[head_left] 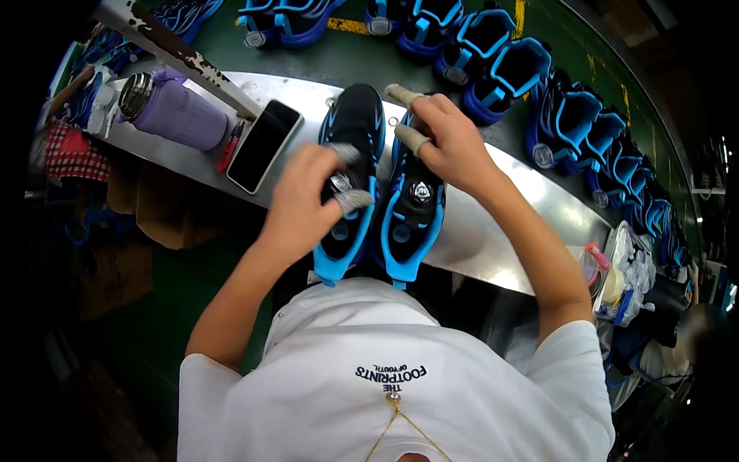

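Observation:
Two black-and-blue athletic shoes lie side by side, toes pointing away from me: the left shoe (352, 115) and the right shoe (416, 219). Each has a round dial on its tongue. My left hand (302, 199), a little blurred, is over the left shoe, with thumb and index finger apart on either side of its dial (340, 182). Nothing shows held between them. Across the front of the right shoe lies my right hand (454, 146), fingers bent around its toe part. Pale wraps cover fingertips on both hands.
Both shoes lie on a metal shelf (493, 231). To the left are a phone (265, 146), a red-handled tool (229, 146) and a purple bottle (181, 112). More shoes (516, 65) line the green surface beyond. A metal post (181, 58) slants across; plastic bags (635, 266) hang right.

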A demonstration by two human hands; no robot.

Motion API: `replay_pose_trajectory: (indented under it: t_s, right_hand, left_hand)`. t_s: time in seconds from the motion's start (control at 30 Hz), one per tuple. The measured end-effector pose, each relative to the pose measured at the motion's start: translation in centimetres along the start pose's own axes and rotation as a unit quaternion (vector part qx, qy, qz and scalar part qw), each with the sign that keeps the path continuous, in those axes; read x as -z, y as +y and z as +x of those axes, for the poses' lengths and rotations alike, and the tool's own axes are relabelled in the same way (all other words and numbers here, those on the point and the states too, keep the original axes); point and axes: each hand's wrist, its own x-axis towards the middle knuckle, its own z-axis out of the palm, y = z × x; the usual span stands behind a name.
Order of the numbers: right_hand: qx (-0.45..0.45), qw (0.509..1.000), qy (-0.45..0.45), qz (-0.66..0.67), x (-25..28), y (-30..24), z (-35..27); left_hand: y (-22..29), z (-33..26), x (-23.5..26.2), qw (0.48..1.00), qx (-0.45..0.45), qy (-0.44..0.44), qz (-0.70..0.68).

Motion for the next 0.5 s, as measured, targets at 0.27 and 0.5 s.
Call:
replay_pose_trajectory:
  t_s: [0.27, 0.5]
  right_hand:
    - [0.052, 0.996, 0.006, -0.073, -4.2, -1.1, 4.5]
    - [0.056, 0.986, 0.034, -0.152, -6.4, 0.6, 6.0]
  left_hand:
    - [3.0, -1.3, 3.4, 0.99, 0.029, -0.11, -0.088]
    - [0.0, -0.5, 2.9, 0.98, 0.007, -0.132, -0.15]
